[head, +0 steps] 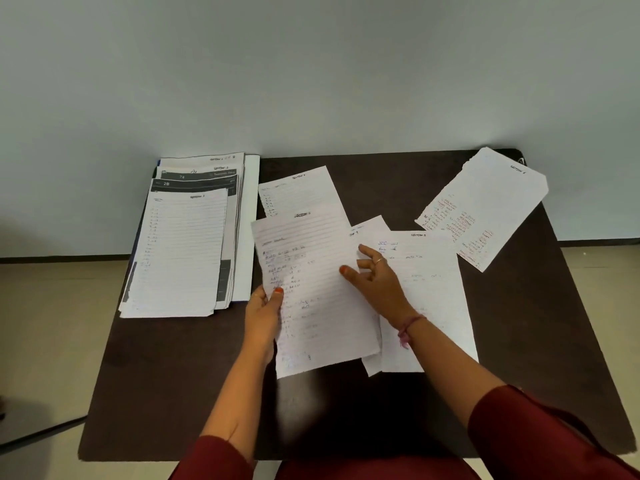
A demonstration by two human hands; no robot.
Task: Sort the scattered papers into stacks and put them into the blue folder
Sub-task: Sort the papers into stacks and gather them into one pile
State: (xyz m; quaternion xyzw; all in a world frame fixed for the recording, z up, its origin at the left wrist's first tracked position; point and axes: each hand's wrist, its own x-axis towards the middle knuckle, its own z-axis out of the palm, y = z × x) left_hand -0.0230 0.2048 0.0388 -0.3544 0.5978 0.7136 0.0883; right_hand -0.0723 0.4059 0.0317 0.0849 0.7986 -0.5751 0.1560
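A lined handwritten sheet [311, 289] lies in the middle of the dark table. My left hand [263, 317] pinches its left edge, thumb on top. My right hand [374, 275] hovers over or rests on its right edge with fingers spread and loosely bent. Under it lie another lined sheet [298, 192] behind, a partly covered sheet [372, 225] and a sheet [433, 289] to the right. A separate sheet with red writing [485, 206] lies tilted at the far right. A stack of papers [183, 247] sits at the left on the open blue folder [247, 220], of which mostly a pale inner flap shows.
The dark table [173, 375] stands against a pale wall. Its front half bears no papers. Floor shows on both sides, with a dark cable or leg [41, 431] at the lower left.
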